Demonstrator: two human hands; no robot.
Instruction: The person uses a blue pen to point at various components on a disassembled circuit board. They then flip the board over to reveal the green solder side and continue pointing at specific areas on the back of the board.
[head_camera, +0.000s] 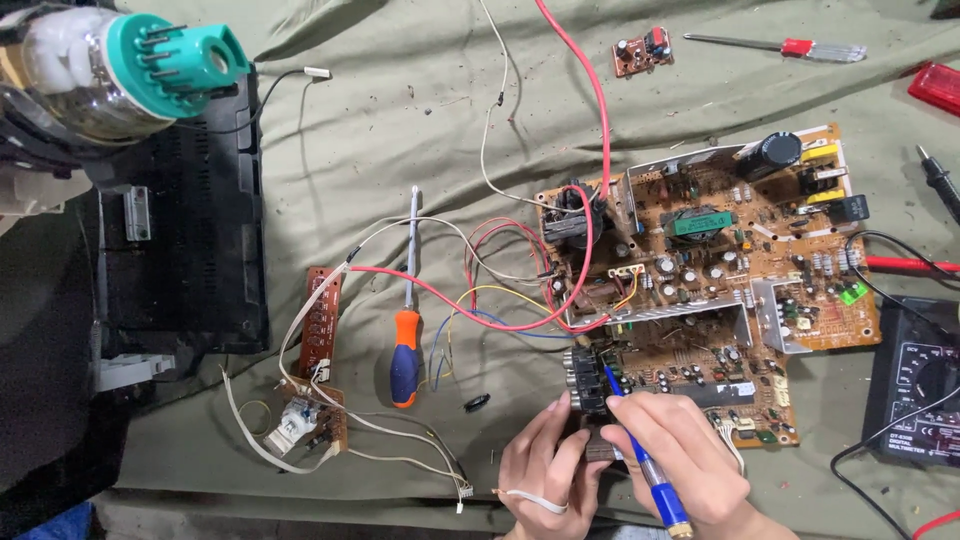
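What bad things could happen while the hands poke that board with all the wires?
1. The right hand holds a blue tool with its tip at the black connector block; a slip might scratch tiny parts on the circuit board.
2. The red wire loops loosely across the board and might snag.
3. The left hand rests at the board's edge, near sharp pins.

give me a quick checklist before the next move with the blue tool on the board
1. Tool tip on the black jack block: ok.
2. Right hand grips the tool: ok.
3. Left hand steadies the board edge: ok.
4. Red wire away from the tip: ok.
5. Board unpowered: cannot tell.
6. Screwdriver lies apart from the hands: ok.
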